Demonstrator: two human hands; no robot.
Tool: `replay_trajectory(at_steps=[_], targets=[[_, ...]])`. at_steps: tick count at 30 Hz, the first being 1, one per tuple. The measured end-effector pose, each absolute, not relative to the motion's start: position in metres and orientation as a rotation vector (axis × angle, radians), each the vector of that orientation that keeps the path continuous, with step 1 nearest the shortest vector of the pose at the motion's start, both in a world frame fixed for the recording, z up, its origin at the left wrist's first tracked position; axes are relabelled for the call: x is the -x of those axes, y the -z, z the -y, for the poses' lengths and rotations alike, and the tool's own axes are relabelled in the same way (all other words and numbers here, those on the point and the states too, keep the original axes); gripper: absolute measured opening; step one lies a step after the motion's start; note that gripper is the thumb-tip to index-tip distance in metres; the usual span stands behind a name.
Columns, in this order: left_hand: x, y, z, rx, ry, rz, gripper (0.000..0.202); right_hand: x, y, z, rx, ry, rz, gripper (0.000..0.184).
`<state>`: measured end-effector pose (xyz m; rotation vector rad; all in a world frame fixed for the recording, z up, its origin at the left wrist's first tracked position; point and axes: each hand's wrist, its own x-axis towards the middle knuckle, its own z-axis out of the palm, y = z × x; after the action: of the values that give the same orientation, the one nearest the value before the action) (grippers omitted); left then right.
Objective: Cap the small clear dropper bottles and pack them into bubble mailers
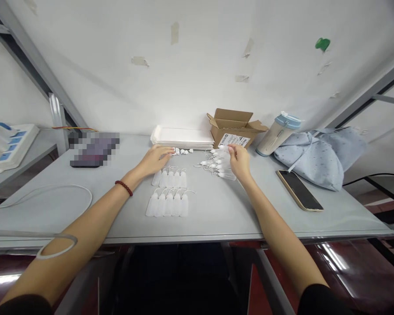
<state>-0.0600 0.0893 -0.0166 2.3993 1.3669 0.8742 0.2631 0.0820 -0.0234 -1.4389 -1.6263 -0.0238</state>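
At the left end of a short row of small white caps (184, 152), my left hand (156, 159) has its fingertips drawn together. Whatever they pinch is too small to make out. My right hand (240, 162) pinches a small translucent bottle (223, 148) between thumb and fingers, above a loose pile of similar bottles (219, 165) with white cords. In front of my left hand, bottles with cords lie side by side in two rows, a back row (172, 178) and a front row (167, 204).
Behind the caps lies a stack of white flat packs (184, 135), beside an open cardboard box (231, 127). A tumbler (277, 135), a light blue cloth bag (310, 157) and a phone (299, 190) stand to the right. A pixelated dark object (95, 151) and a white cable (85, 188) are left.
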Motion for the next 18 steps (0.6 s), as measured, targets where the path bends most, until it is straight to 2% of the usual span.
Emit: replay_trajectory(at_steps=[3, 11, 18], targets=[[0.057, 0.019, -0.094, -2.391, -0.794, -1.381, 0.042, -0.269, 0.027, -0.089, 1.487, -0.057, 1.595, 0.029], [0.056, 0.022, -0.094, -2.358, -0.782, -1.422, 0.042, -0.275, 0.029, -0.091, 1.426, -0.338, 1.426, 0.034], [0.057, 0.025, -0.096, -2.219, -0.798, -1.479, 0.038, -0.275, 0.028, -0.089, 1.446, -0.333, 1.426, 0.034]])
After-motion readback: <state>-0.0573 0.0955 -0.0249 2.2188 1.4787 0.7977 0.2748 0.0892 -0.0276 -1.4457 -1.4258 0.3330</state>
